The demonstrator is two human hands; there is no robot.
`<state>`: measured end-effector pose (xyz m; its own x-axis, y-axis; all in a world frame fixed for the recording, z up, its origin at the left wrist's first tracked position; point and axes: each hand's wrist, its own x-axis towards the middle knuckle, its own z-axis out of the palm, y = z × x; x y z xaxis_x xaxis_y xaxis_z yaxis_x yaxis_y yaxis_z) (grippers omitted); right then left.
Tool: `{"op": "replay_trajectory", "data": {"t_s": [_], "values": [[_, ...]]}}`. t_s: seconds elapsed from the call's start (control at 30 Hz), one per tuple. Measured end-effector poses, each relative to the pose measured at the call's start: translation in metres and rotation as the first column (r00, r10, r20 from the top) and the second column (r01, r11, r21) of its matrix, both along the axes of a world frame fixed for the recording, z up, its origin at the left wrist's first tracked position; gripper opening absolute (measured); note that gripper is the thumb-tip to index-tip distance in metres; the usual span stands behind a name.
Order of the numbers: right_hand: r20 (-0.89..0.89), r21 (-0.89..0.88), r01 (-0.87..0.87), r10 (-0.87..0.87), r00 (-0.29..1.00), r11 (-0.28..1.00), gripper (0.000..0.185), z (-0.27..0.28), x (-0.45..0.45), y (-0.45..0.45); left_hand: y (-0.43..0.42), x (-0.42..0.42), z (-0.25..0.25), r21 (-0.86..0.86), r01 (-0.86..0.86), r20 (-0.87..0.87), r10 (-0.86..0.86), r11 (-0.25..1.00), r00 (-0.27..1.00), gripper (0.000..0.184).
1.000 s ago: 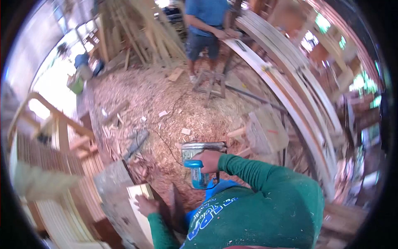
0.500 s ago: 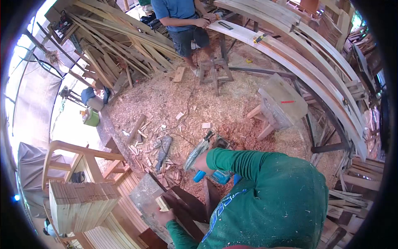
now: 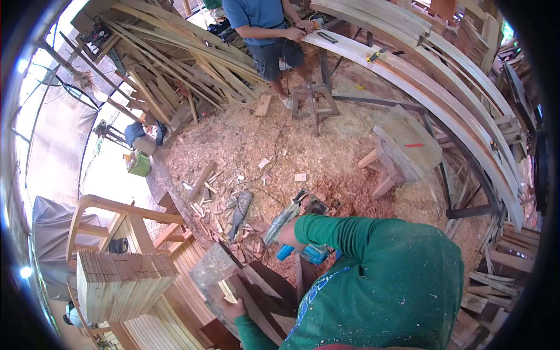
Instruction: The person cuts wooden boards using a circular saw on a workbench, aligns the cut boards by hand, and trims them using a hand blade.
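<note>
My left hand [image 3: 234, 308] is closed around a small pale wood block [image 3: 228, 290], which rests at the edge of a grey, worn board [image 3: 213, 269]. Dark brown wood pieces [image 3: 265, 286] lie just beside it. Above, my right hand [image 3: 288, 235] is wrapped on a blue power tool [image 3: 315, 253] with a long silvery guard-like part [image 3: 281, 223]. My forearm and sleeve cover much of that tool, so its exact kind is unclear.
Shavings and offcuts cover the floor, with a cord [image 3: 265, 192] across it. A low wooden stool [image 3: 408, 143] stands to the right. Stacked slats [image 3: 125, 283] sit at lower left. A co-worker in blue [image 3: 256, 23] handles a long curved plank [image 3: 350, 49] at the back.
The whole view has shifted slightly, so the scene sits a little further right and lower. Both hands keep their holds on the block and the power tool.
</note>
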<state>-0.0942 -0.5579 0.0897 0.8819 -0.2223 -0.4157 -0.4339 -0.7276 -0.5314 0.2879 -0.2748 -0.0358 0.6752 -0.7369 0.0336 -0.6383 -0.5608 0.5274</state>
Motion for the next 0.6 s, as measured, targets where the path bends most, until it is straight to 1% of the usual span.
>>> {"op": "replay_trajectory", "data": {"t_s": [0.03,0.13,0.17,0.23,0.27,0.33,0.37,0.43,0.5,0.6], "values": [[-0.001,0.002,0.004,-0.004,1.0,1.0,0.03,0.0,0.0,-0.001,0.012,0.004,-0.007,-0.079,0.054,0.06,-0.05,0.995,0.997,0.081],[-0.005,0.037,-0.003,0.004,1.0,0.999,0.03,0.008,-0.004,-0.006,0.07,0.002,-0.014,0.1,-0.103,0.129,0.09,0.99,0.988,0.091],[-0.01,0.023,-0.006,0.006,1.0,1.0,0.031,0.004,-0.003,-0.006,0.084,-0.005,-0.011,0.109,-0.12,0.118,0.108,0.987,0.987,0.09],[-0.022,-0.002,-0.017,0.017,1.0,1.0,0.032,-0.003,-0.002,-0.007,0.109,-0.027,0.011,0.128,-0.161,0.094,0.15,0.979,0.984,0.088],[-0.065,-0.007,-0.021,0.021,0.998,1.0,0.033,-0.002,0.0,-0.008,0.12,-0.037,0.018,0.135,-0.185,0.091,0.173,0.973,0.981,0.087],[-0.147,-0.019,-0.025,0.022,0.989,1.0,0.034,0.004,0.001,-0.008,0.136,-0.051,0.022,0.14,-0.212,0.08,0.203,0.967,0.976,0.085],[-0.135,-0.019,-0.03,0.028,0.99,0.999,0.035,0.003,0.002,-0.008,0.143,-0.054,0.022,0.146,-0.226,0.074,0.217,0.963,0.973,0.084],[-0.114,-0.02,-0.043,0.041,0.993,0.999,0.035,0.0,0.001,-0.009,0.153,-0.055,0.023,0.145,-0.235,0.044,0.231,0.961,0.972,0.083],[-0.097,-0.027,-0.021,0.019,0.995,0.999,0.035,0.003,-0.001,-0.007,0.159,-0.049,0.021,0.148,-0.232,-0.008,0.236,0.961,0.972,0.081],[-0.076,-0.009,-0.01,0.01,0.997,1.0,0.035,0.002,0.003,-0.006,0.159,-0.032,0.015,0.15,-0.19,-0.149,0.212,0.97,0.966,0.079]]}}
